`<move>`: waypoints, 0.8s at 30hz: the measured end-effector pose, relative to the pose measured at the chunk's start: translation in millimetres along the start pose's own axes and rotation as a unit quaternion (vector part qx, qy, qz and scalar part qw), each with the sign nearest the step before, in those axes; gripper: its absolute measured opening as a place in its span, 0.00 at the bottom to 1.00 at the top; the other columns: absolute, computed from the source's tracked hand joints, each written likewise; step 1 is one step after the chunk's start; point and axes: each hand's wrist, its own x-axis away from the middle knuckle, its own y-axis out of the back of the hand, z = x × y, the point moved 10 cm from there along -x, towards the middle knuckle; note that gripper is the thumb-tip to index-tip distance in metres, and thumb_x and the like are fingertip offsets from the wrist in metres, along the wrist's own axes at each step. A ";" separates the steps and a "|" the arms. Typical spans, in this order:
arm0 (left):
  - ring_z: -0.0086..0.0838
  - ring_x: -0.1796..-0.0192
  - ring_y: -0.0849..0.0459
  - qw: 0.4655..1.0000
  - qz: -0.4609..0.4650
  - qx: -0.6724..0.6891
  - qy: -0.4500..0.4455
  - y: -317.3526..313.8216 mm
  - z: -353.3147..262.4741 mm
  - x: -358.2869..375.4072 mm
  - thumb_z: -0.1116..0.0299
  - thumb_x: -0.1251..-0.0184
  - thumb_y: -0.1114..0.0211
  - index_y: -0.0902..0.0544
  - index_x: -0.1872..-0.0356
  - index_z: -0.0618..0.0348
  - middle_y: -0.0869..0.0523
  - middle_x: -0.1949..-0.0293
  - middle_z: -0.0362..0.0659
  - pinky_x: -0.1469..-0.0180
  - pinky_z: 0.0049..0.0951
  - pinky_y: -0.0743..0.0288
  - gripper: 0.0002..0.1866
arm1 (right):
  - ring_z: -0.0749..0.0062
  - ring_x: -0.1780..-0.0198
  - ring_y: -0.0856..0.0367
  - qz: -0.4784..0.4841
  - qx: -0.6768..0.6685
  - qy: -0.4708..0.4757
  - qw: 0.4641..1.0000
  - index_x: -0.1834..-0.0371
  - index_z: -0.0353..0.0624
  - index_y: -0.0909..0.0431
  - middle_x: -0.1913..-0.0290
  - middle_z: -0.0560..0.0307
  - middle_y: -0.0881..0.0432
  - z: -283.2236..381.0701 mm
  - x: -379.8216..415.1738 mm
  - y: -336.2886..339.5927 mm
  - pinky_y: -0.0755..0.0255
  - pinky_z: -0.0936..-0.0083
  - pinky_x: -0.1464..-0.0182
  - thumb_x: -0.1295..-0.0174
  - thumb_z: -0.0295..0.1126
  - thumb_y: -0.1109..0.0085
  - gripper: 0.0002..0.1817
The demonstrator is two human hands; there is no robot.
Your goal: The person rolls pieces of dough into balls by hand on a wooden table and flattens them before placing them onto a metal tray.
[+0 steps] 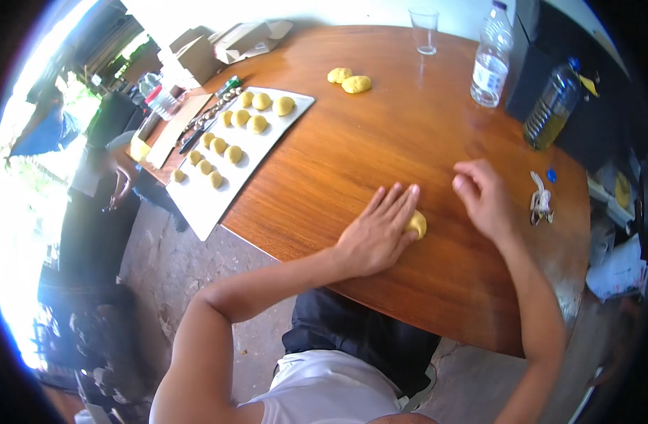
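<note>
My left hand (pixel 378 233) lies flat near the table's front edge, its fingers stretched out. Beside its palm a yellow dough ball (pixel 419 225) shows, touching the hand and partly hidden by it. To the right, my right hand (pixel 485 198) hovers over the wood with loosely bent fingers, thumb apart from them, and nothing visible in it. Two larger lumps of yellow dough (pixel 356 84) rest farther back. On a white tray (pixel 248 162) at the left, several round dough balls (pixel 257 124) sit in rows.
A drinking glass (pixel 424 32), a clear bottle (pixel 491 60) and a dark bottle (pixel 552 106) stand at the back right. White string (pixel 541 194) and a blue cap (pixel 551 176) lie right. Cardboard boxes (pixel 197 58) stand back left. Another person (pixel 126 166) is beyond the tray.
</note>
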 end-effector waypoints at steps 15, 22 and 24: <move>0.32 0.60 0.09 0.902 -0.158 0.376 0.140 69.2 209.9 -96.8 0.68 0.29 0.41 0.12 0.53 0.66 0.09 0.65 0.53 0.53 0.35 0.17 0.14 | 0.47 0.47 0.15 0.114 0.126 0.176 0.970 0.47 0.38 0.15 0.48 0.43 0.15 145.9 89.3 -64.2 0.19 0.59 0.43 0.42 0.27 0.30 0.18; 0.48 0.55 0.11 0.951 -0.138 0.273 0.051 47.0 200.9 -116.9 0.63 0.34 0.38 0.10 0.54 0.55 0.10 0.58 0.54 0.51 0.42 0.17 0.14 | 0.46 0.55 0.20 0.048 0.315 0.036 0.947 0.61 0.39 0.18 0.57 0.43 0.20 101.8 65.3 -48.0 0.26 0.52 0.48 0.45 0.30 0.27 0.12; 0.40 0.65 0.12 0.959 -0.148 0.243 0.006 48.1 192.4 -118.5 0.63 0.30 0.38 0.11 0.51 0.58 0.10 0.65 0.55 0.57 0.38 0.19 0.14 | 0.45 0.43 0.23 0.020 0.194 -0.045 0.980 0.46 0.38 0.21 0.37 0.40 0.27 76.1 33.8 -65.6 0.28 0.59 0.40 0.41 0.28 0.33 0.19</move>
